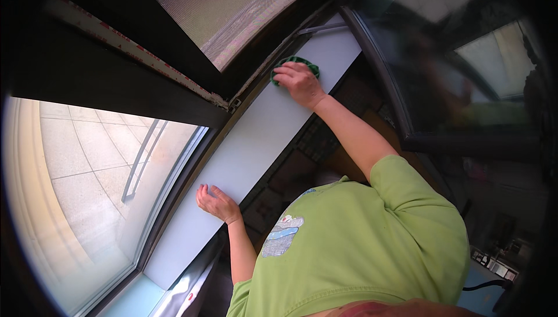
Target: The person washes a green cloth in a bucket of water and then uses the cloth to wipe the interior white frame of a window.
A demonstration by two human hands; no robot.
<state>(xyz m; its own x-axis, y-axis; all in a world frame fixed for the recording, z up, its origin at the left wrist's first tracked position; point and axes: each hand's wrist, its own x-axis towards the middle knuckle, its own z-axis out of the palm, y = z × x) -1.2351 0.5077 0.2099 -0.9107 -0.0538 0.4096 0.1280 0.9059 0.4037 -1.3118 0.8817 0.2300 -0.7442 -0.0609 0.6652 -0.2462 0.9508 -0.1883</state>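
Note:
My right hand (301, 84) presses a bunched green cloth (310, 67) onto the white windowsill (266, 125), close to the window frame. The cloth shows past the fingertips and along the far side of the hand. Lower down the sill is my left hand (219, 203), its fingers loosely curved and holding nothing. It is over the sill near the inner edge; whether it rests on the surface cannot be told.
An inward-swung dark-framed glass sash (453, 73) stands right of my right arm, with a metal stay arm (322, 28) at the sill's far end. An insect screen (244, 7) and a fixed pane (100, 177) line the left. Fabric (192, 286) hangs below the sill.

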